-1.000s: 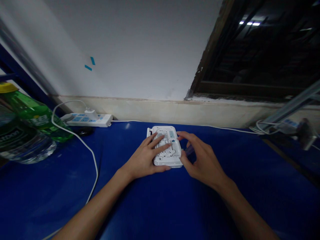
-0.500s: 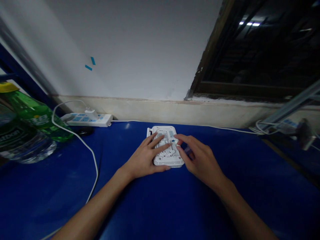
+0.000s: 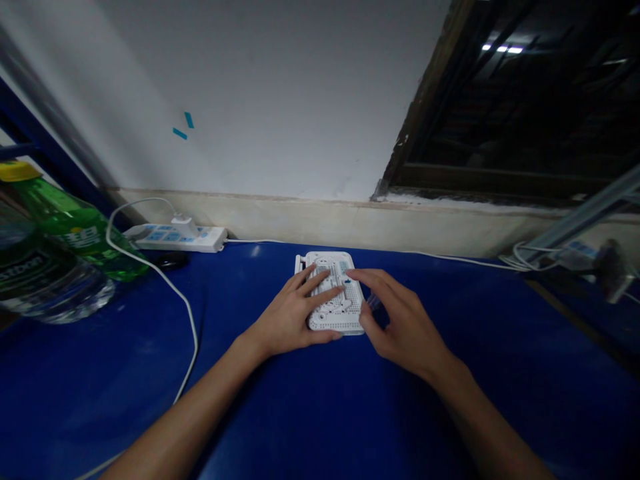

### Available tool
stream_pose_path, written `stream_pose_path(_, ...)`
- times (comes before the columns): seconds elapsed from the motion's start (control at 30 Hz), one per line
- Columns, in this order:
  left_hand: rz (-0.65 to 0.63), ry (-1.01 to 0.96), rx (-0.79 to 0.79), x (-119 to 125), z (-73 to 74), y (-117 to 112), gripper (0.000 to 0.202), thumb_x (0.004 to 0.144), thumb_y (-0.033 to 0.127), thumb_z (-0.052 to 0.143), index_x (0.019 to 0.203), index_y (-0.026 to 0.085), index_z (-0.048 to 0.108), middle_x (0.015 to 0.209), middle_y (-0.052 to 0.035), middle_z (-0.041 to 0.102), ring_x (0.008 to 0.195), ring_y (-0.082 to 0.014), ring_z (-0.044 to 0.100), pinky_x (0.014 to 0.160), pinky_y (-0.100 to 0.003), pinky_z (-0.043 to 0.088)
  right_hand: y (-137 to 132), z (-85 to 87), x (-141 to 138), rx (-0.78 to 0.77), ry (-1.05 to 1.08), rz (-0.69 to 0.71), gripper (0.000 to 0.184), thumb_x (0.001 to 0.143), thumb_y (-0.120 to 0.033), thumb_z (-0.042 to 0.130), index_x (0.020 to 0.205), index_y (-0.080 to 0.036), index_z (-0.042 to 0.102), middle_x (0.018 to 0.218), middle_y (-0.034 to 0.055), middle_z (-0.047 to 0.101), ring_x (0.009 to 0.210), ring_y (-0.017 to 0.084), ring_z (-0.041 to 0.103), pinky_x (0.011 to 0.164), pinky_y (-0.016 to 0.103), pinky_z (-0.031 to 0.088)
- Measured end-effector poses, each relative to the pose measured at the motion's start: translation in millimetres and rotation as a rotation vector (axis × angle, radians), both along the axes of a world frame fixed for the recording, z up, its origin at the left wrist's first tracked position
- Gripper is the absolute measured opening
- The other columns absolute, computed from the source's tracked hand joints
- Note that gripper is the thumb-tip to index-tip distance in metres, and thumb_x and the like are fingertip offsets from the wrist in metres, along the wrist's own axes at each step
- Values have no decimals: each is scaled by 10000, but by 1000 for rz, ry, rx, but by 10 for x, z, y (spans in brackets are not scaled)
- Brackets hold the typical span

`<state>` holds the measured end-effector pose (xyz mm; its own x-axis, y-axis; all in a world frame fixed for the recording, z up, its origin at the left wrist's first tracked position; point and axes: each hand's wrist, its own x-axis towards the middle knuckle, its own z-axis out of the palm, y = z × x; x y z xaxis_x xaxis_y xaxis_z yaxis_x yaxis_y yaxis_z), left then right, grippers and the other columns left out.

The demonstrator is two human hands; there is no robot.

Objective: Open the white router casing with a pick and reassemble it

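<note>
A white perforated plastic device [image 3: 345, 315], like a router turned underside up, lies on the blue table [image 3: 310, 413] near the wall. My left hand [image 3: 290, 319] lies flat on its left half with the fingers spread, pressing it down. My right hand [image 3: 406, 325] is at its right edge, its index finger reaching over the top near a small blue label. Between thumb and fingers it pinches a small translucent tool [image 3: 373, 302], whose tip I cannot see.
A white power strip [image 3: 175, 237] with a plugged charger lies at the back left, its cable [image 3: 189, 320] running toward me. A green bottle [image 3: 75, 227] and a clear bottle [image 3: 40, 280] stand far left. Cables and a metal rail [image 3: 585, 217] are at the right, below a dark window.
My right hand has slid slightly left, its index finger now over the device's top. The left hand and the device have stayed put.
</note>
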<state>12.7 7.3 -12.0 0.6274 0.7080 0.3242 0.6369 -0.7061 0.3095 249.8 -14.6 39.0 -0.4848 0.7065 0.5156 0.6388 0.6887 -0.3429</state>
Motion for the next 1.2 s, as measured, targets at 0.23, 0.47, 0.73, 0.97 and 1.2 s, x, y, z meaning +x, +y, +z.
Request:
stream_pose_path(0.23, -5, -15, -8, 6, 0, -8, 847, 827, 729, 666, 1535, 323, 438, 1663, -57, 273, 1547, -361, 182, 1234, -598, 250, -1, 10, 4, -4, 3, -2, 531, 927, -91, 484, 1429, -264, 480, 1317, 92, 614, 1184, 229, 638, 970, 393, 563)
stream_pose_path(0.47, -9, -19, -20, 10, 8, -2, 839, 828, 711, 681, 1539, 344, 427, 1669, -44, 258, 1545, -365, 189, 1239, -602, 233, 21, -1, 29, 2, -7, -9, 412, 988, -169, 504, 1390, -258, 516, 1283, 85, 646, 1129, 214, 671, 915, 366, 592)
stream_pose_path(0.73, -8, -1, -2, -1, 0, -5, 850, 842, 724, 653, 1554, 331, 403, 1669, -53, 259, 1552, -342, 177, 1244, -584, 233, 16, 45, 57, -16, -25, -18, 395, 988, -211, 542, 1378, -270, 519, 1300, 89, 646, 1141, 239, 672, 908, 389, 596)
stream_pose_path(0.97, -6, -10, -17, 2, 9, -5, 850, 831, 726, 664, 1543, 329, 424, 1668, -49, 260, 1551, -360, 165, 1240, -596, 236, 5, 57, 61, -21, -3, 38, 453, 955, -167, 534, 1397, -260, 499, 1383, 100, 588, 1238, 255, 614, 985, 412, 567)
stream_pose_path(1.2, -14, -30, -14, 7, 5, -5, 848, 829, 705, 685, 1547, 348, 411, 1672, -41, 249, 1549, -362, 175, 1243, -598, 227, 2, 51, 62, -63, 51, 24, 472, 955, -135, 504, 1401, -290, 498, 1340, 85, 611, 1160, 227, 658, 937, 368, 587)
